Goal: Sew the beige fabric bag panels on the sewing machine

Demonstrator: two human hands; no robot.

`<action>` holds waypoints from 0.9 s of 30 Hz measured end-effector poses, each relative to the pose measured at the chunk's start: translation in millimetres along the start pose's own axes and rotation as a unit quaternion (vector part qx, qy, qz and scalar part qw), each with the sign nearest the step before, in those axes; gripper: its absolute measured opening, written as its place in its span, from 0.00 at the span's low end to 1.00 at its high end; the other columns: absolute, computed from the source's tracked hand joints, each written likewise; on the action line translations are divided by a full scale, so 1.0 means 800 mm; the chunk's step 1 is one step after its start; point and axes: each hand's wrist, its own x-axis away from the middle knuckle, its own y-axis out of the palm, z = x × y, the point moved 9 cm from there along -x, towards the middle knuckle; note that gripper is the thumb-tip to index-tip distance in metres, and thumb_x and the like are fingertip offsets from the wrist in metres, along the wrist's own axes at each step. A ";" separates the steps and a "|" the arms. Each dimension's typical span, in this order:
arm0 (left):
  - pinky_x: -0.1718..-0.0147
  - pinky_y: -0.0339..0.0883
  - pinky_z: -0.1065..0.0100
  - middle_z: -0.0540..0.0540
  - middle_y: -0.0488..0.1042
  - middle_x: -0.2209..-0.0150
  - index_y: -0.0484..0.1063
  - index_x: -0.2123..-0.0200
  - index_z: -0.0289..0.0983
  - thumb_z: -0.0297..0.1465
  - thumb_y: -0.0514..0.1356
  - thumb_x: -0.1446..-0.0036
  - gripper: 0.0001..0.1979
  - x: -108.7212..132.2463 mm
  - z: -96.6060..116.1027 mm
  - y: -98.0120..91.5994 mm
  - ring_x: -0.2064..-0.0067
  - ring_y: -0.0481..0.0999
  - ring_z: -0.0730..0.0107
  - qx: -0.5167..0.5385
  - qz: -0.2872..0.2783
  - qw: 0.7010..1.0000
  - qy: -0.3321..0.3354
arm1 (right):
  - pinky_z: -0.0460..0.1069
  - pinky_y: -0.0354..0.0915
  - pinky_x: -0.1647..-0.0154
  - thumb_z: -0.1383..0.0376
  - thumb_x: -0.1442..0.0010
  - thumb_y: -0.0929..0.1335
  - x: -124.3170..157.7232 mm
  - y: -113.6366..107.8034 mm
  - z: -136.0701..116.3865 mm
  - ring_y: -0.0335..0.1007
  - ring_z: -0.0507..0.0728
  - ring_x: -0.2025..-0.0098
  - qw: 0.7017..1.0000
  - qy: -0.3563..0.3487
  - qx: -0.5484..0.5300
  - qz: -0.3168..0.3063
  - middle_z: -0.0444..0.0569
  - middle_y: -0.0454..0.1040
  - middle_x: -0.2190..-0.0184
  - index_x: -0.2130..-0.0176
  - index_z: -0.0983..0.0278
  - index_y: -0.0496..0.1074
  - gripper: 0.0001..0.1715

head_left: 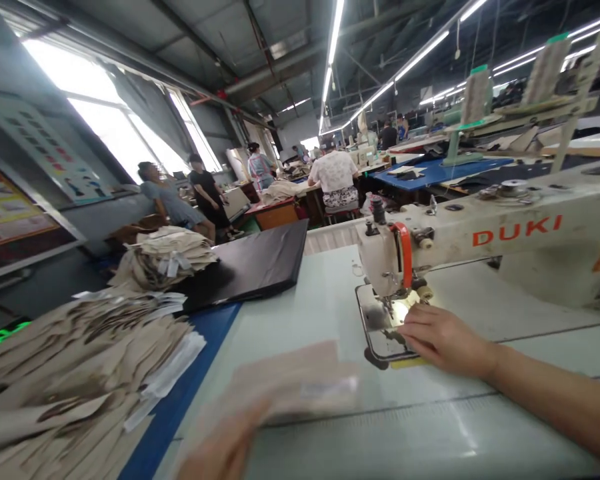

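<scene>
My right hand point(443, 341) rests on the sewing table by the needle plate point(380, 330) of a white DUKI sewing machine point(505, 240). Its fingers lie together, pressing on a small yellowish piece point(407, 362) at the plate's edge. My left hand point(225, 450) is low in the view and smeared by motion. It holds a beige fabric piece point(295, 383) with a white label, lifted a little over the table.
Stacks of beige fabric pieces point(80, 360) with white labels lie at the left on a blue mat point(180, 393). A second heap point(167, 257) and a black board point(255, 263) sit behind. Other people sit and stand at work tables farther back.
</scene>
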 end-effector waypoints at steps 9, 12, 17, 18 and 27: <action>0.38 0.58 0.57 0.41 0.70 0.39 0.67 0.40 0.36 0.25 0.46 0.32 0.22 -0.278 -0.093 -0.094 0.38 0.67 0.58 -0.087 0.170 0.955 -0.227 | 0.49 0.70 0.65 0.67 0.31 0.60 0.008 0.012 0.011 0.73 0.56 0.66 0.999 0.025 -0.023 -0.019 0.49 0.76 0.69 0.61 0.61 0.76 0.15; 0.47 0.68 0.50 0.40 0.72 0.45 0.70 0.45 0.37 0.34 0.58 0.33 0.15 -0.311 -0.117 -0.020 0.46 0.74 0.57 -0.066 0.101 0.963 -0.240 | 0.48 0.72 0.65 0.66 0.32 0.61 0.012 0.012 0.016 0.76 0.56 0.65 1.000 0.016 -0.003 0.007 0.50 0.78 0.66 0.61 0.59 0.75 0.15; 0.53 0.73 0.53 0.41 0.72 0.46 0.71 0.47 0.37 0.36 0.60 0.34 0.15 -0.298 -0.136 0.062 0.51 0.75 0.60 -0.046 0.023 0.969 -0.241 | 0.49 0.75 0.67 0.64 0.33 0.62 0.015 0.010 0.016 0.79 0.59 0.64 0.999 -0.015 0.022 0.045 0.50 0.81 0.64 0.61 0.56 0.75 0.12; 0.52 0.72 0.53 0.41 0.72 0.46 0.70 0.47 0.37 0.36 0.60 0.34 0.15 -0.292 -0.138 0.063 0.50 0.75 0.59 -0.049 0.018 0.970 -0.239 | 0.49 0.75 0.67 0.64 0.34 0.63 0.015 0.010 0.016 0.79 0.59 0.64 0.998 -0.020 0.023 0.047 0.50 0.81 0.64 0.60 0.56 0.75 0.12; 0.50 0.71 0.50 0.40 0.70 0.44 0.69 0.45 0.36 0.34 0.61 0.36 0.17 -0.159 -0.226 -0.082 0.47 0.74 0.56 -0.157 0.021 0.928 -0.336 | 0.49 0.74 0.66 0.64 0.33 0.63 0.017 0.018 0.024 0.78 0.57 0.65 0.999 0.021 -0.037 0.013 0.49 0.79 0.65 0.59 0.56 0.77 0.13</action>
